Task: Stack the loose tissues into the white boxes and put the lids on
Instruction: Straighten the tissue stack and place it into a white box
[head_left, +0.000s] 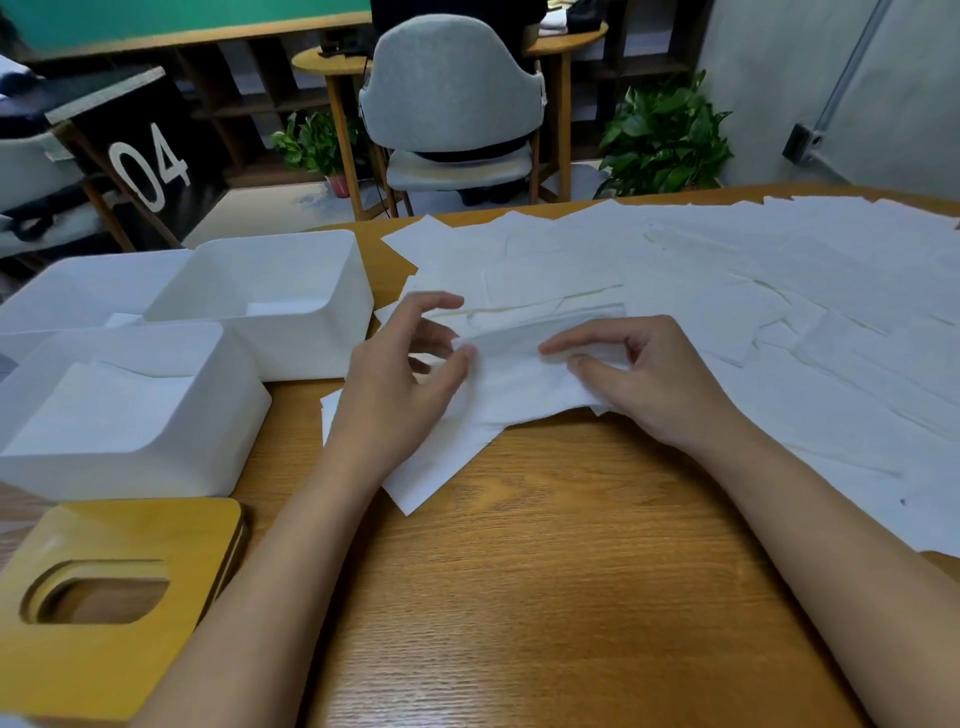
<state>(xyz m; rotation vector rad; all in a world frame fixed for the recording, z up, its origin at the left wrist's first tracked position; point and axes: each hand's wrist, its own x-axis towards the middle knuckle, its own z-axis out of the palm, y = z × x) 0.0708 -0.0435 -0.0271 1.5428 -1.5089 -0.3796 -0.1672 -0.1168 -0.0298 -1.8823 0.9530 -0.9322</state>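
**A:** What is the status of the filling step?

**B:** We hold one tissue (519, 382) near the middle of the table (519, 597). Our left hand (410, 374) pinches its left end between the thumb and curled fingers, with the index finger raised clear. Our right hand (644, 379) pinches its right end between thumb and index finger.

**A:** What is loaded?

**B:** The near box (130, 467) at the left edge holds a flat layer of tissues. The far box (311, 340) behind it shows at most one sheet on its floor. We cannot read the contents of the third box (52, 301), farther left.

**A:** What remains?

**B:** Most of the task, in our judgement. The loose tissues (779, 312) cover the right and far sides of the table. The lid (145, 530) lies at the near-left corner and is on no box.
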